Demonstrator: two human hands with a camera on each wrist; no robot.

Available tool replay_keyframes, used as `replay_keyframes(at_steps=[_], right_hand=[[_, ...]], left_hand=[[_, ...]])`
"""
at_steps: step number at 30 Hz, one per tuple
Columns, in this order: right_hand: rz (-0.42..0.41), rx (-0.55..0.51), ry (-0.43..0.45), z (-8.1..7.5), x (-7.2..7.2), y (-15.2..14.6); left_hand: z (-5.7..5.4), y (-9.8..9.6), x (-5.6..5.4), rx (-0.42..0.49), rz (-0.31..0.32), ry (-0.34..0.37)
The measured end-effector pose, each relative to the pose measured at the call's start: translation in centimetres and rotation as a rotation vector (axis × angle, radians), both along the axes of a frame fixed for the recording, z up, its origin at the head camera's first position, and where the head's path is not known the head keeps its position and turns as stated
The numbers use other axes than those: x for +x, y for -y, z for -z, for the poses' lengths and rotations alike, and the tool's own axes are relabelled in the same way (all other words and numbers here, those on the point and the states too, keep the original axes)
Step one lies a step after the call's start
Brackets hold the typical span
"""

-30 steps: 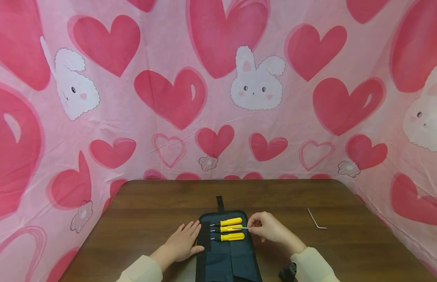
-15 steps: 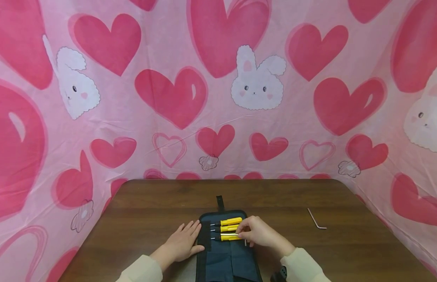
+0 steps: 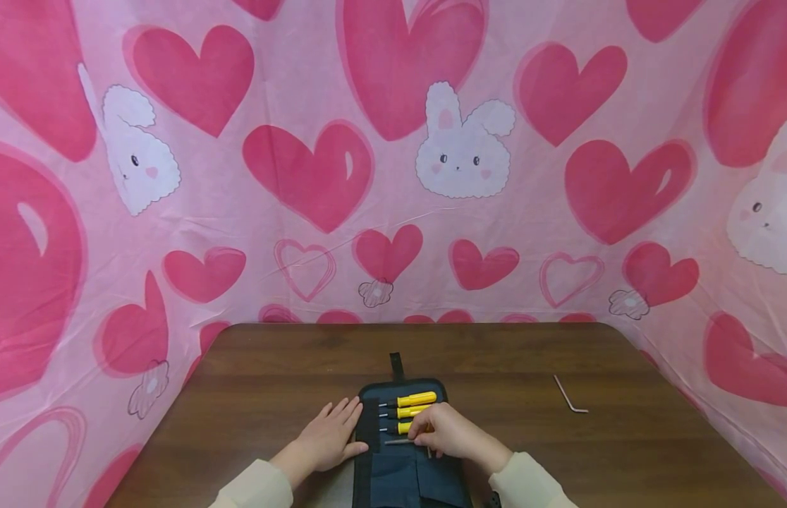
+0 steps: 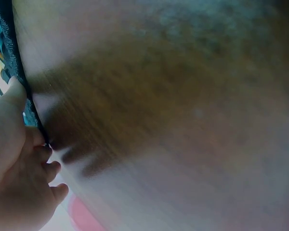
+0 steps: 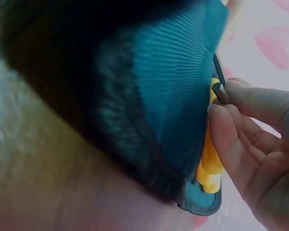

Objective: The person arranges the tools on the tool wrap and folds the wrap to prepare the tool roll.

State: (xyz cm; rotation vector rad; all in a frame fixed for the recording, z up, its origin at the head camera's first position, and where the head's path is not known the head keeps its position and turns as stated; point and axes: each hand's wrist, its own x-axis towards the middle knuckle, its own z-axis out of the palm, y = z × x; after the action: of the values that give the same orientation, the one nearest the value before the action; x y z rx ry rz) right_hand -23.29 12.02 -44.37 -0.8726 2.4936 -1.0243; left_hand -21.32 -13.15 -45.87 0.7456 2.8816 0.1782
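Note:
A dark fabric tool pouch (image 3: 393, 471) lies unfolded on the table, with three yellow-handled screwdrivers (image 3: 420, 398) tucked side by side in its upper part. My left hand (image 3: 326, 436) rests on the pouch's left border, fingers straight; in the left wrist view its thumb (image 4: 17, 91) lies along the dark edge. Over the pouch, just below the lowest screwdriver, my right hand (image 3: 455, 432) pinches an L-shaped hex key (image 3: 398, 442) between thumb and fingers, its long arm pointing left. The right wrist view shows the hex key's end (image 5: 222, 93) between the fingertips. Partly hidden behind that hand are the lower handles.
A second hex key (image 3: 566, 396) lies on the wooden table (image 3: 292, 353) to the right. The pouch's black strap (image 3: 396, 365) sticks out toward the back. Behind the table hangs a pink cloth (image 3: 393, 212) with hearts and rabbits.
My right hand has moved left and toward me with the hex key, from over the middle screwdriver to below the lowest one. The left hand stays in place.

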Motion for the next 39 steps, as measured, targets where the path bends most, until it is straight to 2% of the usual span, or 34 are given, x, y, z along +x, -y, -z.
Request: replay_keyframes(at_steps=[6, 13, 18, 28, 39], right_hand=[[-0.033, 0.042, -0.067, 0.1, 0.1, 0.3], [-0.079, 0.137, -0.202, 0.1, -0.1, 1.0], [-0.093, 0.162, -0.242, 0.0, -0.4, 1.3], [-0.089, 0.170, -0.281, 0.1, -0.3, 1.8], [-0.063, 0.152, -0.272, 0.1, 0.0, 1.5]], left_hand=[[0.0, -0.1, 0.0, 0.005, -0.006, 0.002], [0.1, 0.0, -0.1, 0.010, -0.009, 0.004], [0.1, 0.0, -0.1, 0.008, -0.015, 0.009], [-0.1, -0.1, 0.0, 0.006, -0.022, 0.001], [-0.1, -0.2, 0.1, 0.010, -0.018, 0.007]])
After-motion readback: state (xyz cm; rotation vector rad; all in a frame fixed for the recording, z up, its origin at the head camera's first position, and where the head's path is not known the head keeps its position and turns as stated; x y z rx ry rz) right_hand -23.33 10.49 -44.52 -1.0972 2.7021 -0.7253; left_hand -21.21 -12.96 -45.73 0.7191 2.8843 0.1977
